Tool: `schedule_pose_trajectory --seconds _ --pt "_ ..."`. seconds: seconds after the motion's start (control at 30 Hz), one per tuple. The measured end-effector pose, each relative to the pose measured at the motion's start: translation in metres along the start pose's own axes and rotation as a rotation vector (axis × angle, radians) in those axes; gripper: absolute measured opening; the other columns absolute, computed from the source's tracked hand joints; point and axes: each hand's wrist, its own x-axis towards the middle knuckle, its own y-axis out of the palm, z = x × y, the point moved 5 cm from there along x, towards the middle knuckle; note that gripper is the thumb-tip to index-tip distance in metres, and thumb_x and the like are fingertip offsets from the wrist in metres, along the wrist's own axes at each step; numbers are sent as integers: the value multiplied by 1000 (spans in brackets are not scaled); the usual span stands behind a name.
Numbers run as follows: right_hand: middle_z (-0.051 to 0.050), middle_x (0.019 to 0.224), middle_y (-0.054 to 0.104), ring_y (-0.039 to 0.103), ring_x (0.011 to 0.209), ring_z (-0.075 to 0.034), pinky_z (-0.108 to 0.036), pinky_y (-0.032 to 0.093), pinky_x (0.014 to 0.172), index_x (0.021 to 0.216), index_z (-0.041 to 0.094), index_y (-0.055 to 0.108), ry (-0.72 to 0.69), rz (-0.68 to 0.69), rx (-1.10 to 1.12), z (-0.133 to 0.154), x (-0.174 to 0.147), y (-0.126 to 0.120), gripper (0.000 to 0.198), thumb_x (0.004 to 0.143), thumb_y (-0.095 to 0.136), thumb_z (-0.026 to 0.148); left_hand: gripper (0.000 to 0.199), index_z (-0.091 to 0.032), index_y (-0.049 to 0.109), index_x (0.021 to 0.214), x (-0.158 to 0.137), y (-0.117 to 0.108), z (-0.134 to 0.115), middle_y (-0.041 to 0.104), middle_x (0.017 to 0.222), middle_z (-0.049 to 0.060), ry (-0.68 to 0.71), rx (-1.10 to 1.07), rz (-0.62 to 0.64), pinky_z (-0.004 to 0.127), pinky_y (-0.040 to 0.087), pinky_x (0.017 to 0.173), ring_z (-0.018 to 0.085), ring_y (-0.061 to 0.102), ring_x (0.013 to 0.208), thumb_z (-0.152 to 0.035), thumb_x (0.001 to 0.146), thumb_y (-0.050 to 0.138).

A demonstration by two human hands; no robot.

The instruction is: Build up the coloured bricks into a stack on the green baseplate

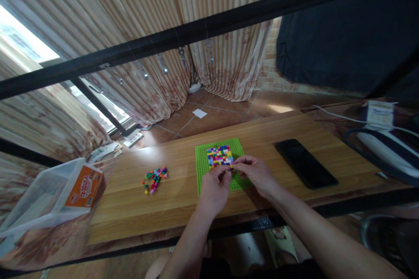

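Note:
A green studded baseplate (203,152) lies on the wooden board in front of me. On it is a block of many-coloured small bricks (220,155) set close together. My left hand (216,186) is at the near edge of that block, thumb and fingers pinched. From the other side my right hand (254,171) meets it, its thumb and forefinger pinched too. Between the fingertips something small and dark shows, too small to name. To the left, a loose pile of small coloured bricks (157,178) lies on the board.
A black phone (306,163) lies on the board (131,218) at the right. At the left stands a clear plastic box (62,183) with an orange label. A dark metal bar (203,28) crosses above the board's far side. A white cable (340,115) runs at the right.

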Motion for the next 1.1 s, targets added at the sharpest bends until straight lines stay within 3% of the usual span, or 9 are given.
schedule_pose_trajectory --seconds 0.1,0.27,0.5,0.6,0.7,0.9,1.1 --pt "2 55 61 46 47 -9 -24 37 46 60 19 65 18 -9 32 0 0 3 15 54 72 32 24 -20 72 96 -3 3 -1 70 81 3 -13 18 -24 27 46 67 16 60 69 -26 84 52" --pt "3 54 60 50 51 -11 -24 38 50 58 19 65 3 -43 49 3 1 6 15 52 73 29 23 -21 72 79 -7 19 -8 68 73 2 21 115 65 26 43 64 16 59 66 -21 84 50" --pt "5 48 56 43 46 -9 -24 33 46 56 19 63 14 -57 46 4 2 9 14 53 72 29 21 -21 69 91 0 -11 -9 72 90 4 50 232 -244 28 49 76 17 65 80 -24 89 49" --pt "4 51 58 44 47 -9 -23 33 46 58 19 64 -5 -38 66 4 3 8 17 51 75 30 26 -23 66 108 -2 -9 -10 71 109 6 136 296 -198 30 49 89 19 66 97 -21 90 48" --pt "3 54 59 46 48 -9 -23 36 47 60 18 64 27 -20 129 1 6 5 27 52 78 39 35 -25 61 122 -7 -1 -9 68 119 7 145 390 -150 33 50 92 19 65 103 -20 91 46" --pt "2 55 58 48 47 -9 -22 37 45 62 18 61 26 -69 83 -5 12 1 40 59 74 55 43 -25 50 135 -12 7 -12 67 119 8 130 609 -137 33 54 84 20 67 96 -21 93 43" --pt "1 57 61 50 48 -10 -23 40 44 72 17 66 -6 -57 -72 -7 11 4 44 56 75 58 58 -20 32 148 -17 20 -7 69 111 11 97 820 4 34 54 80 23 67 94 -16 91 41"
